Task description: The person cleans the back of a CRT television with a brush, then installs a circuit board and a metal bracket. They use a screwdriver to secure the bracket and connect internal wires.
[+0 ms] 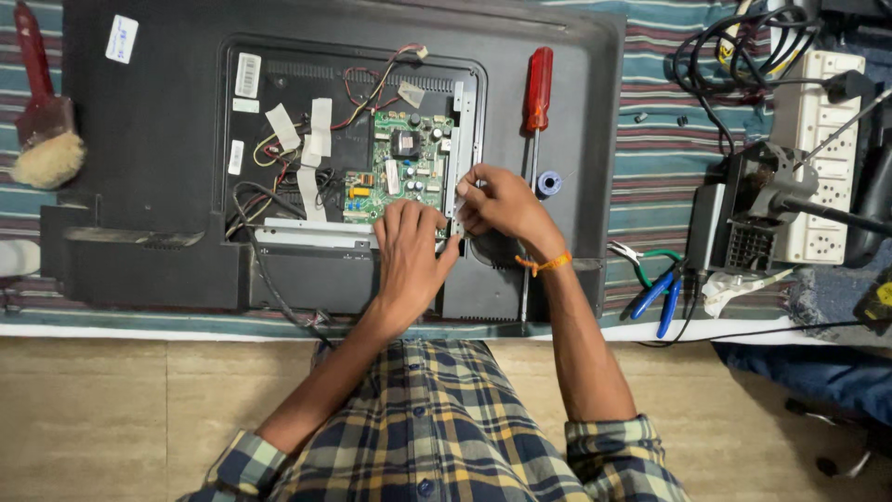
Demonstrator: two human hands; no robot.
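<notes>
Left hand point(409, 246) flat, fingers together, pressing on lower edge of green printed circuit board point(400, 167) inside opened black plastic television back point(325, 139). Right hand point(497, 200) at 3 o'clock of board, fingers pinched on small white connector piece point(462, 191) beside upright metal bracket point(458, 139). Red-handled screwdriver point(536, 102) at 3 o'clock of hands, lying on television back. Blue-handled pliers point(655, 297) on striped cloth surface point(650, 139), well apart.

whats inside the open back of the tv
A green circuit board, loose wires and white ribbon cables. Both hands cover the board's lower right edge, so that part is hidden.
</notes>
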